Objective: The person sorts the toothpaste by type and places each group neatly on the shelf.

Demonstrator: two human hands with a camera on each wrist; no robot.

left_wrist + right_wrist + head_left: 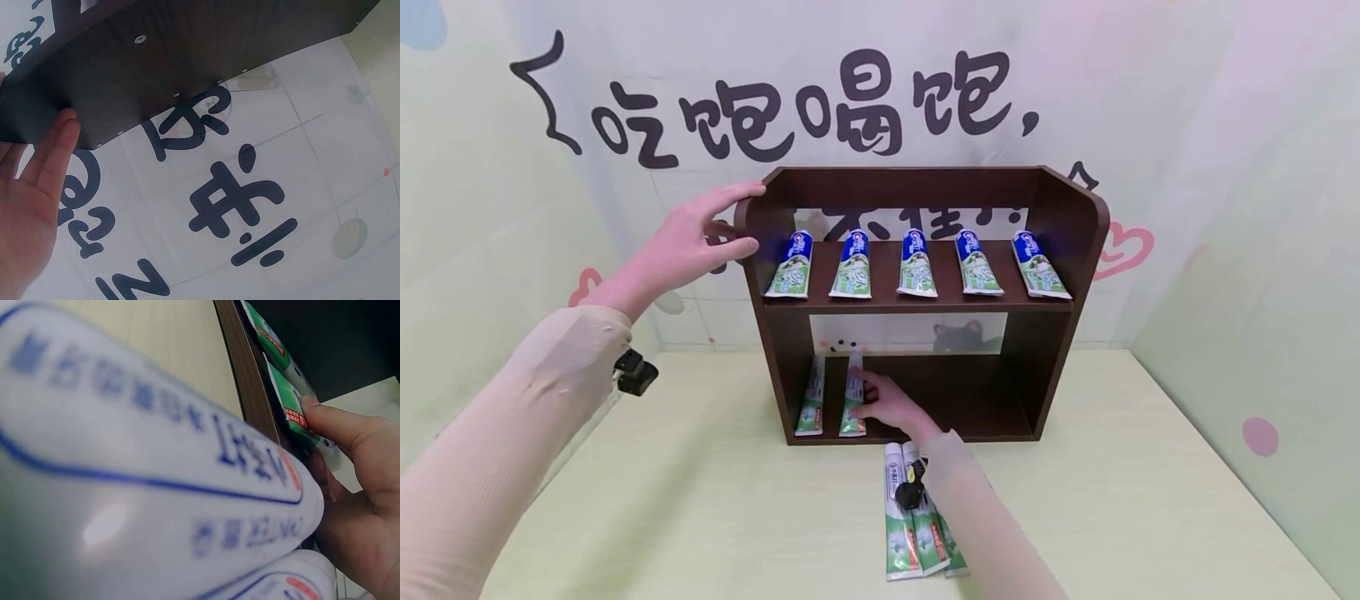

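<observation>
Pinching a toothpaste tube [850, 393] from its right side, my right hand [891, 404] is the nearer one; the tube runs front to back low in the shelf [917, 187], cap end rearward, beside a matching tube [811, 402]. My left hand [688, 233], fingers spread, touches the shelf's upper left side.

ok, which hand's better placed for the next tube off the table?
Probably right: the right hand, though pinching a shelf tube, is closer to the loose tubes; the left hand is up at the rack.
</observation>
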